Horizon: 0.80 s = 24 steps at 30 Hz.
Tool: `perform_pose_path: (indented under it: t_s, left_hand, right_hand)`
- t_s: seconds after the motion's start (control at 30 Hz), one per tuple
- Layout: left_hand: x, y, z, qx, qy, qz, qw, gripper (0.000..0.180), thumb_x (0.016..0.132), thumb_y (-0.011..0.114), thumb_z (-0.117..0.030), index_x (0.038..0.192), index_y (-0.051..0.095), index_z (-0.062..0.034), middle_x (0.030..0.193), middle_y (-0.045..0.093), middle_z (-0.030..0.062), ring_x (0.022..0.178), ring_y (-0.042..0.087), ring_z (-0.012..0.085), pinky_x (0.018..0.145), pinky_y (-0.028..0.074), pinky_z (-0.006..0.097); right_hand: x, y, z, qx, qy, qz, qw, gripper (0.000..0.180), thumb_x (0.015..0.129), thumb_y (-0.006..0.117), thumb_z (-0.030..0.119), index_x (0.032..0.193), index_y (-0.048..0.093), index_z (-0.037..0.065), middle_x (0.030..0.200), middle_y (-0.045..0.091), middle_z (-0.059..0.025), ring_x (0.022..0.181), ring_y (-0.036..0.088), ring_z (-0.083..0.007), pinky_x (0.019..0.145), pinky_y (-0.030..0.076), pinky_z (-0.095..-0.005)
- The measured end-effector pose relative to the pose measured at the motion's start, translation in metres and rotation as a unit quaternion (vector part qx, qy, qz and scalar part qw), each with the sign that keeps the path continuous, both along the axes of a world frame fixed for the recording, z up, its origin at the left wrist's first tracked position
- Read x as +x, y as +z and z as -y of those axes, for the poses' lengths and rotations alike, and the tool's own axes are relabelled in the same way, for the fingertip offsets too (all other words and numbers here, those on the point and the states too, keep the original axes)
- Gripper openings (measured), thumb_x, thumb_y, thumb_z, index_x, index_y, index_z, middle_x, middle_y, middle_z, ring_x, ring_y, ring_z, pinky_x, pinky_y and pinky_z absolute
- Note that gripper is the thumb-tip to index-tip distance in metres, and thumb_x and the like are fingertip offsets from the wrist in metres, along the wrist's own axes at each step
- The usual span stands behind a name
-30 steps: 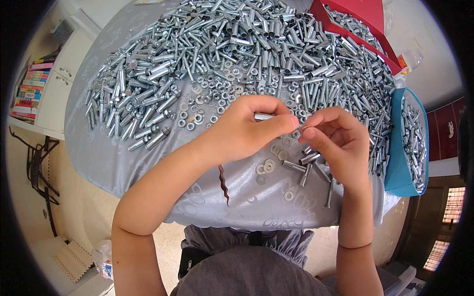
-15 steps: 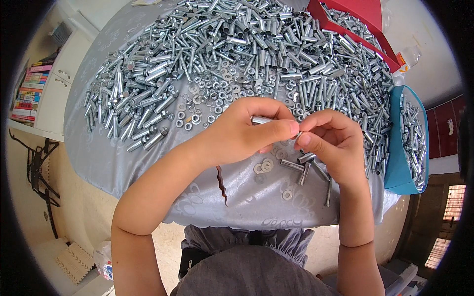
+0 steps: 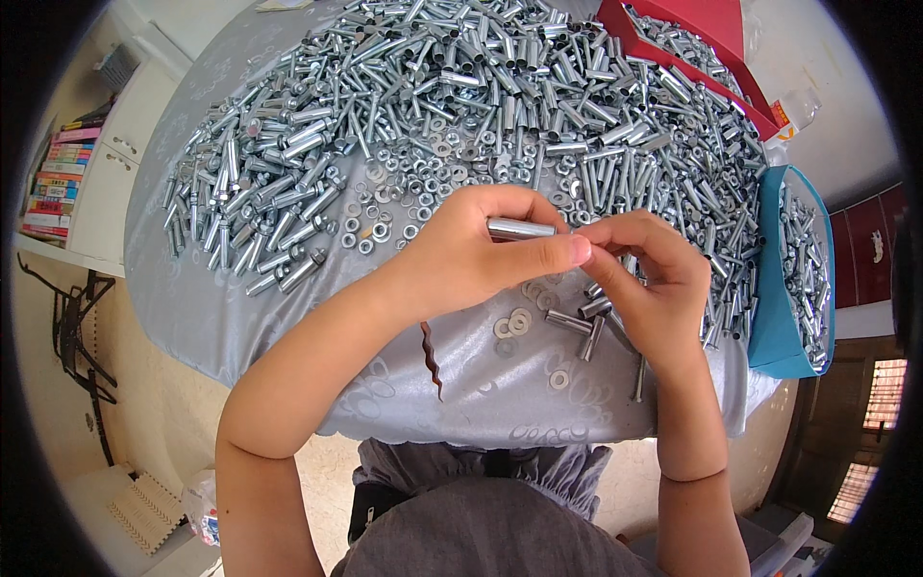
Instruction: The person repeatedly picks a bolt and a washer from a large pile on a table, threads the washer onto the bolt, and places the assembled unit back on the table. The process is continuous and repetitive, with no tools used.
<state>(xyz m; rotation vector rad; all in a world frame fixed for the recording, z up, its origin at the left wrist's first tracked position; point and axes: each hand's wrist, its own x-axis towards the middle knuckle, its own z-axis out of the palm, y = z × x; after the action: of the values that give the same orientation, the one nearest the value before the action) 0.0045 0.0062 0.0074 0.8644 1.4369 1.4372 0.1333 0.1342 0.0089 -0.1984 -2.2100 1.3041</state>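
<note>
Left hand (image 3: pixel 471 255), curled closed, holds a shiny metal sleeve (image 3: pixel 522 229) crosswise between thumb and fingers; just beside its right end, the right hand (image 3: pixel 659 279) has fingertips drawn close, any grip unclear. Leftmost lie sleeve anchors (image 3: pixel 301 274), then hex nuts (image 3: pixel 411 232), flat washers (image 3: pixel 520 322), a red box (image 3: pixel 711 37) and a blue box (image 3: pixel 771 317).

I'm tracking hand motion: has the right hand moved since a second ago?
Yes: the right hand has shifted slightly left, its fingertips now nearer the left hand, judged against the lone flat washer.
</note>
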Motion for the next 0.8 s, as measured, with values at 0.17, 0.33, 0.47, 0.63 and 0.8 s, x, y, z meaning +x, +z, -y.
perform_pose_path:
  t_s: [0.17,0.33,0.47,0.63,0.8]
  left_hand:
    - [-0.001,0.004,0.000,0.006,-0.012,-0.008,1.000,0.026,0.078,0.066,-0.026,0.084,0.060,-0.0014,0.064,0.054,-0.0018,0.056,0.047,0.0039,0.050,0.036,0.018]
    - [0.001,0.002,0.000,0.019,-0.017,0.000,1.000,0.025,0.080,0.064,-0.025,0.086,0.061,-0.0007,0.067,0.055,-0.0006,0.058,0.047,0.0048,0.052,0.037,0.018]
    - [-0.002,0.000,0.000,0.018,-0.007,-0.003,1.000,0.022,0.080,0.063,-0.022,0.085,0.060,-0.0005,0.070,0.055,-0.0002,0.060,0.048,0.0056,0.053,0.038,0.019]
    - [-0.003,-0.002,0.001,0.015,0.010,-0.002,1.000,0.017,0.079,0.061,-0.017,0.083,0.059,-0.0009,0.070,0.055,-0.0003,0.060,0.048,0.0053,0.053,0.038,0.019]
    - [-0.004,-0.006,-0.001,0.034,0.025,-0.028,0.999,0.014,0.077,0.061,-0.015,0.082,0.059,-0.0013,0.070,0.055,-0.0003,0.060,0.047,0.0050,0.053,0.037,0.019]
  right_hand:
    - [0.001,0.004,0.000,0.087,-0.008,-0.008,0.996,0.013,0.071,0.067,0.001,0.083,0.065,0.001,0.076,0.062,-0.0065,0.065,0.058,-0.0127,0.056,0.045,-0.0224]
    - [0.002,0.005,-0.001,0.132,0.008,-0.032,0.991,0.015,0.070,0.067,-0.001,0.084,0.064,0.002,0.077,0.062,-0.0073,0.066,0.058,-0.0143,0.055,0.045,-0.0228]
    - [-0.001,0.004,-0.001,0.150,0.007,-0.048,0.987,0.016,0.068,0.068,0.001,0.084,0.064,0.003,0.077,0.061,-0.0065,0.065,0.057,-0.0141,0.054,0.044,-0.0238]
    - [0.000,0.005,-0.003,0.086,-0.037,0.113,0.989,0.017,0.066,0.070,0.009,0.081,0.064,0.004,0.076,0.059,-0.0067,0.063,0.054,-0.0170,0.055,0.043,-0.0274]
    - [0.002,-0.003,-0.011,0.297,-0.053,0.139,0.943,0.017,0.064,0.070,0.013,0.077,0.064,0.004,0.075,0.057,-0.0077,0.071,0.051,-0.0246,0.064,0.043,-0.0335]
